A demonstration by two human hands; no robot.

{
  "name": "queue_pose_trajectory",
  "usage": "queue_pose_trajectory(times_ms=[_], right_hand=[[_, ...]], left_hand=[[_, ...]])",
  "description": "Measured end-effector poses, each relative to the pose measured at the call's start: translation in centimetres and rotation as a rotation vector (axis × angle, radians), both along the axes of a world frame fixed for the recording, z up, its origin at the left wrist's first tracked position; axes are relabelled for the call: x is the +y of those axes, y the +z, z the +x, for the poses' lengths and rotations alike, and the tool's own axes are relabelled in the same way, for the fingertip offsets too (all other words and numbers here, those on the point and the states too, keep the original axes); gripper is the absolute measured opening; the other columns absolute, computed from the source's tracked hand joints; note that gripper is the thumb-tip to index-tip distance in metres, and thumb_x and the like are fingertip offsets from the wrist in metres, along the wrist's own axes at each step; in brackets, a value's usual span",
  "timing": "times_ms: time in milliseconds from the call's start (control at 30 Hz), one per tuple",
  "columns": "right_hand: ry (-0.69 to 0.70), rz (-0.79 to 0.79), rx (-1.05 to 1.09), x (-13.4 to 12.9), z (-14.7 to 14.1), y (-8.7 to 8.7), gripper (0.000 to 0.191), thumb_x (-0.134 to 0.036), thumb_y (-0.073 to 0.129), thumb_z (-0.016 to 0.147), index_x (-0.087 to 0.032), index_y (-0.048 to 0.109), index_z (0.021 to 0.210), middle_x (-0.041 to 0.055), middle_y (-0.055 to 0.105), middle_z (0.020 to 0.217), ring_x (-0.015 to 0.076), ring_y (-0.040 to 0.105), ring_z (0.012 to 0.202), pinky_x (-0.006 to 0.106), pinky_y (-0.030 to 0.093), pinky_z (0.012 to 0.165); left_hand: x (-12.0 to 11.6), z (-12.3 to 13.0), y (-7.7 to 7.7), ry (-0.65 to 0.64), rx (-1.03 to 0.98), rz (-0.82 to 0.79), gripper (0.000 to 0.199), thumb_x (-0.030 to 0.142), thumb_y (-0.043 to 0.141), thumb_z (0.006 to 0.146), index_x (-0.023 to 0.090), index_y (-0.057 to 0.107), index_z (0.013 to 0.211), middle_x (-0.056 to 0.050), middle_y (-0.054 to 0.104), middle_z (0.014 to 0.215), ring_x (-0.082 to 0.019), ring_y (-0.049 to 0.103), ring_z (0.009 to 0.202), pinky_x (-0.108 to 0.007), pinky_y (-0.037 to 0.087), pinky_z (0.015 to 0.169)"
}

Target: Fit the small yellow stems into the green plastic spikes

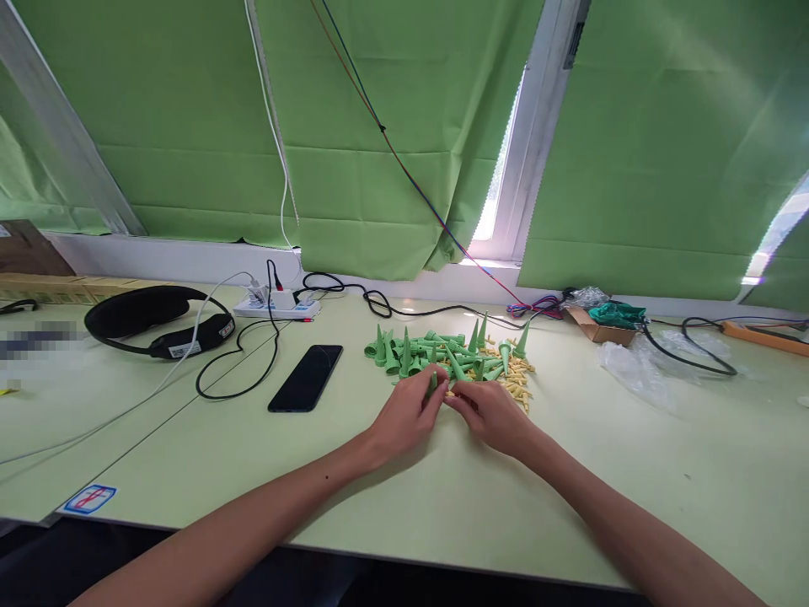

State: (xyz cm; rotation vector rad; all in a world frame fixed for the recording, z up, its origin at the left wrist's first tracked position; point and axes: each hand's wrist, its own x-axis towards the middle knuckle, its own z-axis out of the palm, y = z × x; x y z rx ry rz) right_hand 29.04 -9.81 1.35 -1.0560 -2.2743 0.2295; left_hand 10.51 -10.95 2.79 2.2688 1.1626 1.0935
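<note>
My left hand is closed on a green plastic cone, whose pointed tip shows above the fingers. Close against it, my right hand has thumb and fingers pinched together. A bit of yellow shows between the fingertips, too small and covered to name surely. Just beyond both hands lies a heap of green cones, some upright and others on their sides. Small yellow peg-like pieces are scattered to the right of the heap and among it.
Left of the hands lies a black phone. Farther left are a black headset and a white power strip with cables. A small cardboard box and clear plastic bags sit at the right. Green blinds hang behind the table.
</note>
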Motion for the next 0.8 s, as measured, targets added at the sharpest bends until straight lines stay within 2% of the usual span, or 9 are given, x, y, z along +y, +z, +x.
queue_pose_trajectory(times_ms=[133,200,567,800], right_hand=[[0.0,-0.034,0.069,-0.02,-0.02,-0.02,0.013,-0.03,0.052,0.095,-0.02,0.055,0.089,-0.0041,0.055,0.061,0.0113,0.046,0.053,0.023,0.031,0.055],[0.008,-0.037,0.091,0.04,0.04,-0.11,0.009,-0.03,0.054,0.094,-0.02,0.055,0.094,-0.0044,0.056,0.062,0.0116,0.048,0.054,0.023,0.033,0.056],[0.028,0.007,0.061,0.05,0.15,-0.13,0.008,-0.025,0.049,0.096,-0.021,0.052,0.09,-0.0024,0.058,0.067,0.0128,0.051,0.058,0.023,0.033,0.057],[0.049,0.042,0.026,-0.02,0.13,-0.09,0.021,-0.026,0.042,0.099,-0.021,0.046,0.079,-0.0019,0.054,0.064,0.013,0.047,0.054,0.025,0.028,0.054]], left_hand=[[-0.01,-0.03,0.08,0.008,0.0,0.006,0.02,0.032,0.04,0.099,0.02,0.054,0.095,0.001,0.06,0.079,-0.011,0.05,0.059,-0.025,0.038,0.059],[-0.02,-0.03,0.1,0.015,-0.001,0.006,0.019,0.033,0.04,0.099,0.02,0.054,0.095,0.002,0.058,0.075,-0.012,0.048,0.058,-0.025,0.037,0.058],[0.03,0.04,0.05,0.015,-0.013,0.011,0.019,0.032,0.041,0.098,0.02,0.055,0.092,0.002,0.058,0.072,-0.011,0.047,0.056,-0.024,0.036,0.056],[-0.02,0.07,0.08,0.015,-0.014,0.001,0.019,0.033,0.043,0.098,0.019,0.055,0.091,0.003,0.056,0.069,-0.01,0.043,0.052,-0.024,0.033,0.052]])
